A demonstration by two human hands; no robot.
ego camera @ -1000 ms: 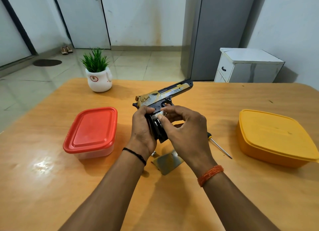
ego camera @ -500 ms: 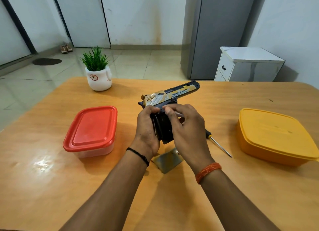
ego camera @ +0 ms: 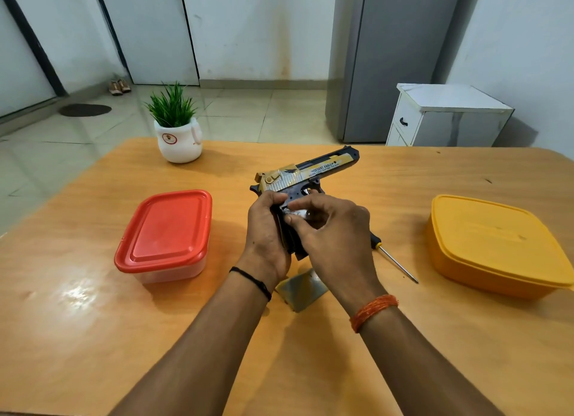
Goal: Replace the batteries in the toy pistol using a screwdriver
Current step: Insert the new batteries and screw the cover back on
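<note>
A black and gold toy pistol (ego camera: 310, 172) is held above the table's middle, barrel pointing up and to the right. My left hand (ego camera: 267, 232) is wrapped around its black grip from the left. My right hand (ego camera: 329, 232) pinches a small silver battery (ego camera: 295, 212) at the top of the open grip. A grey battery cover (ego camera: 302, 290) lies flat on the table below my hands. The screwdriver (ego camera: 396, 262), black handle and thin shaft, rests on the table just right of my right hand.
A red-lidded clear box (ego camera: 167, 232) stands at the left, a yellow lidded box (ego camera: 497, 245) at the right. A white pot with a green plant (ego camera: 178, 136) sits at the far left edge of the wooden table (ego camera: 93, 338).
The pistol has shifted slightly right and up. My right fingers have moved from the side of the grip to its top, where the battery now shows between them.
</note>
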